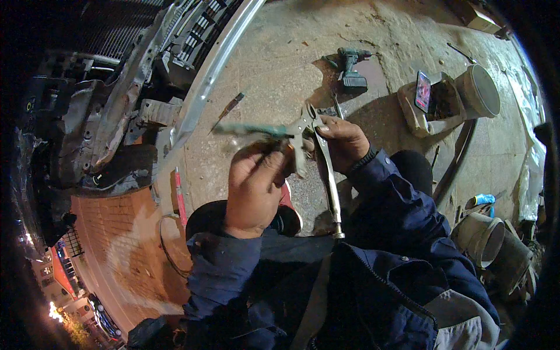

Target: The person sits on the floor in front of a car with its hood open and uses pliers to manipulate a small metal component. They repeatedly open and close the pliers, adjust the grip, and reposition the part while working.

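Metal locking pliers (326,169) are held up in front of me, jaws away from me and the long handle with its screw end toward my lap. My right hand (344,140) is closed on them just below the jaws, thumb on the metal. My left hand (259,175) pinches at their left side, beside a short pale lever (300,156). A greenish handle (251,129), smeared by motion, stretches leftward from the pliers above my left fingers. I cannot tell whether it belongs to the pliers. The left fingertips are partly hidden.
A cordless drill (352,70) lies on the concrete ahead. A screwdriver (228,111) lies left, near a vehicle's exposed front frame (201,87). At right stand a cut-open container (411,108) with a phone (422,91), a bucket (479,90) and another bucket (481,236).
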A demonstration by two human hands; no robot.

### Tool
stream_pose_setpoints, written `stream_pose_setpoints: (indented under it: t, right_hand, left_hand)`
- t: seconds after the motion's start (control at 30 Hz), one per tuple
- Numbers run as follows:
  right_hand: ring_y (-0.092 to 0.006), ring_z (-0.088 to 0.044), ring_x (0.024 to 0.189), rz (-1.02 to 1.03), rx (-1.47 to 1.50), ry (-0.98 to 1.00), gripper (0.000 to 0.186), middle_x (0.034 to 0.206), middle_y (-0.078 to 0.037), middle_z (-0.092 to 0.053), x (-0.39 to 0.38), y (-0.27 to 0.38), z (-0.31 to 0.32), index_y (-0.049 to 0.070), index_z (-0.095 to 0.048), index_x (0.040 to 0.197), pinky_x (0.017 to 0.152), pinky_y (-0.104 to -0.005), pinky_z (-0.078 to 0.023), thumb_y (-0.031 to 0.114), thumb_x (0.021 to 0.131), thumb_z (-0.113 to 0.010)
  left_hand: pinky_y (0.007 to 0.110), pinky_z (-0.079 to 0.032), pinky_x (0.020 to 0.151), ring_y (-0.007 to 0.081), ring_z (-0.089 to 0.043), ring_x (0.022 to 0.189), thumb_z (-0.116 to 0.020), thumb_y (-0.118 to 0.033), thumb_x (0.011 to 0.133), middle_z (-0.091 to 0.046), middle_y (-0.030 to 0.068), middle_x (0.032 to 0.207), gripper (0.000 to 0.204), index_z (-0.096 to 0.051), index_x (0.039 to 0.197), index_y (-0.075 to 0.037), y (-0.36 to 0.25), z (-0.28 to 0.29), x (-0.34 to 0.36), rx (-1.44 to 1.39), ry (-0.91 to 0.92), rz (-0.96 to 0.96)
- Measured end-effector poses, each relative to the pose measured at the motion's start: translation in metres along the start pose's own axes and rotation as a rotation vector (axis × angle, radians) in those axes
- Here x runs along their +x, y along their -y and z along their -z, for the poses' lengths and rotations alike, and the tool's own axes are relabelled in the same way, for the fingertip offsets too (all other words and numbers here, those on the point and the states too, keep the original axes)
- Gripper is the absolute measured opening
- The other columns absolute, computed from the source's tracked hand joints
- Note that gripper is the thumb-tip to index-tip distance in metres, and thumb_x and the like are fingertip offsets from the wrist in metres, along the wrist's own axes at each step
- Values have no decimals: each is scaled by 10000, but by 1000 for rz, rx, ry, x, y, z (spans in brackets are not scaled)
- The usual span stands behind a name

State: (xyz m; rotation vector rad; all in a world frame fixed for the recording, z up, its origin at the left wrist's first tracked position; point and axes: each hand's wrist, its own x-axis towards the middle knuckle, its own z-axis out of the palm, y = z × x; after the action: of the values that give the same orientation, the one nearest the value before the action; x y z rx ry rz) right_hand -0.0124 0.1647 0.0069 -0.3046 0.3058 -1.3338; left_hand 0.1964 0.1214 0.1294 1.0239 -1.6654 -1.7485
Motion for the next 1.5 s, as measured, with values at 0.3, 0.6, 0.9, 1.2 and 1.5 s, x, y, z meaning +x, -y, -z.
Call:
stream_pose_setpoints:
  t: [0.3, 0.6, 0.9, 1.2, 1.5]
  right_hand:
    - [-235, -718, 792, -114, 322, -219, 300, 950, -131, -760, -28, -45, -5, -9, -693, 1181, 738, -356, -595, 232, 1004, -673]
    - [-234, -676, 732, 20, 317, -240, 345, 941, -114, -733, -30, -45, 2, 41, -687, 1229, 554, -342, -548, 300, 1002, -668]
    - [-236, -676, 851, 9, 275, -223, 287, 931, -107, -687, -31, -47, 10, 28, -645, 1146, 805, -426, -560, 270, 992, -640]
    - [-241, -698, 903, 15, 239, -138, 337, 985, -115, -718, -31, -43, 16, 18, -664, 1220, 871, -403, -566, 254, 981, -655]
    - [-265, -701, 1020, 29, 155, -174, 422, 1117, -144, -729, -33, -41, 14, 3, -659, 1288, 978, -438, -548, 288, 976, -661]
  left_hand:
    - [304, -582, 899, 155, -726, 945, -669, -138, 1089, -773, 103, 1076, 211, -712, 1188, 44, -3, -14, 12, -356, -176, 66]
    - [271, -556, 828, 100, -682, 894, -714, -90, 1052, -758, 48, 963, 131, -746, 1065, 36, -10, -16, -3, -83, 158, 132]
    - [238, -517, 776, 68, -648, 870, -738, -116, 1037, -751, 20, 985, 163, -749, 1115, 27, -8, -15, -1, 83, 295, 127]
    - [268, -500, 756, 59, -616, 854, -738, -127, 1023, -740, 14, 916, 154, -767, 1001, 23, -10, -19, 2, 87, 351, 168]
    - [271, -509, 774, 73, -628, 860, -713, -77, 1015, -737, 25, 922, 113, -747, 1037, 28, -1, -25, -1, 198, 259, 59]
